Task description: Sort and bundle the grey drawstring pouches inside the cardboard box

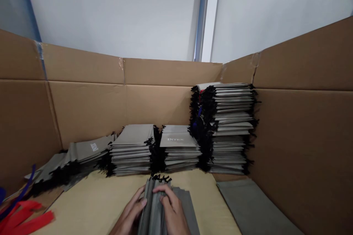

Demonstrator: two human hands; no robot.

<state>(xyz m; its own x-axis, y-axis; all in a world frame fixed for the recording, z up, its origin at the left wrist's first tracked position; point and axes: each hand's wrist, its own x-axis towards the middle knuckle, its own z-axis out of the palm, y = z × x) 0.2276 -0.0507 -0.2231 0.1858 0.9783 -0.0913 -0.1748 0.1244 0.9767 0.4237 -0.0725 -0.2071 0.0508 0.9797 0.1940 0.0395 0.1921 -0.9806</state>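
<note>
A bundle of grey fabric pouches (154, 209) with black cord ends stands on edge at the bottom middle, between my two hands. My left hand (131, 211) presses its left side, thumb near the top edges. My right hand (173, 209) grips it from the right, its fingers curled over the upper edge. More flat grey fabric (189, 209) lies just right of and beneath the bundle, partly covered by my right hand. Beyond it sits a pouch stack (179, 140) with a white INTEX print on its top piece.
Another pouch stack (132, 150) stands to its left, and a tall stack (231, 128) at the right. Slumped pouches (85, 148) lie far left, near red strips (30, 218). A grey sheet (253, 205) lies right. Cardboard walls (165, 104) enclose the tan board (85, 205).
</note>
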